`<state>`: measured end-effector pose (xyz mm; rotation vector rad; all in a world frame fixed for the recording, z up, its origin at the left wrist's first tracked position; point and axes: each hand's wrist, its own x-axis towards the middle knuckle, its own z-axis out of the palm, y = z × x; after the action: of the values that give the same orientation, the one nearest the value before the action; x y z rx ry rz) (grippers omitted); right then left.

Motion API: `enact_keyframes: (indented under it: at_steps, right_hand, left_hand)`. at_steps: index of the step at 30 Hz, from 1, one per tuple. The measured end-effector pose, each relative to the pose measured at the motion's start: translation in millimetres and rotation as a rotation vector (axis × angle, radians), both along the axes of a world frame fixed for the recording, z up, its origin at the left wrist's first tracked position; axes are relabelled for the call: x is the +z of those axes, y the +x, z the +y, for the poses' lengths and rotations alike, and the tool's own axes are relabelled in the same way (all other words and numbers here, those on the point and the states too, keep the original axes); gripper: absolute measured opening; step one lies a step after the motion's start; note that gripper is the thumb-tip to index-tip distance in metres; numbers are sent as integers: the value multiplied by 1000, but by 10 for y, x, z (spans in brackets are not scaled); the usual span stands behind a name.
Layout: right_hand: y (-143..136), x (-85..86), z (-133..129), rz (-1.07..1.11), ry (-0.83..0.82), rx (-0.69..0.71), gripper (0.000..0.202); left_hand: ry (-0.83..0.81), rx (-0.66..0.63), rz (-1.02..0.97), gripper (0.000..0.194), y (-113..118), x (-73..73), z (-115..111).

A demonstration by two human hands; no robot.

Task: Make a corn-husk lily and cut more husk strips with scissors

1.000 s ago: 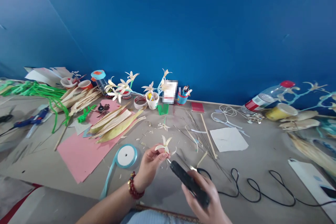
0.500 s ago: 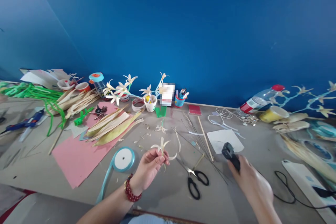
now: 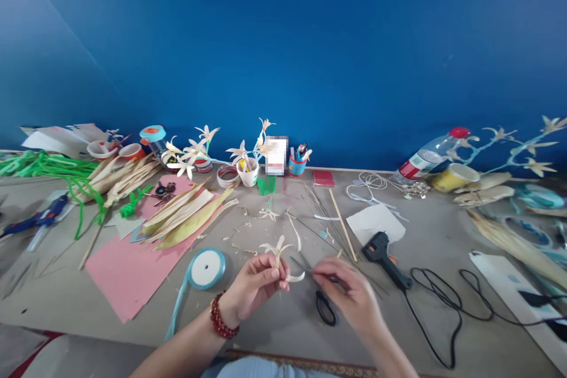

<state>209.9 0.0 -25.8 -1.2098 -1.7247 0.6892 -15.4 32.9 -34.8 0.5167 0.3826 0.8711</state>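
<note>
Flower (image 3: 277, 250), thin and pale at the frame's lower middle, could tear if the left hand (image 3: 259, 283) pinching it squeezes too hard. The right hand (image 3: 349, 292) bends over scissors (image 3: 325, 315); I can't tell if it grips them.

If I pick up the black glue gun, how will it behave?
The glue gun looks solid and chunky, so it probably won't flex. Its angular shape makes rolling unlikely. Its black cord lies in loose loops, so it may drag or snag.

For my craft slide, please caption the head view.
Left hand holding a cream handmade flower, right hand over black-handled scissors, black glue gun nearby.
</note>
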Motion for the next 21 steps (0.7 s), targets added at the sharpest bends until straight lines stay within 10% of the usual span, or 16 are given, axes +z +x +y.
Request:
enact_keyframes:
  at_steps: [9, 21]
  right_hand:
    - [-395, 54, 217, 314, 67, 362, 15]
    - [-512, 84, 141, 542, -135, 242, 8]
  left_hand:
    - [-82, -69, 50, 23, -18, -8, 8]
    - [40, -24, 91, 21, 1, -5, -7]
